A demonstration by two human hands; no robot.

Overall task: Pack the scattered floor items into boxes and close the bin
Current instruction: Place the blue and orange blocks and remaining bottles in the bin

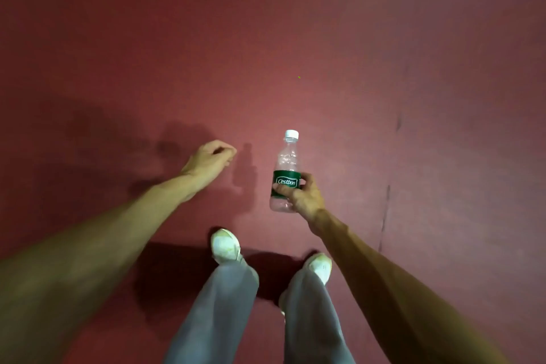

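One clear plastic bottle (288,162) with a white cap and green label stands upright just right of the frame's centre, above the red floor (266,38). The right hand (304,196) grips it around the label. I cannot tell whether it holds water. The left hand (211,158), left of centre, has loosely curled fingers and holds nothing. Two white shoes (225,245) show at the bottom.

The dark red carpeted floor (295,23) bears the person's white left shoe (226,245) set a little ahead of the white right shoe (320,267), a faint seam (387,201) running down its right side, and a tiny green speck (299,77) farther out.
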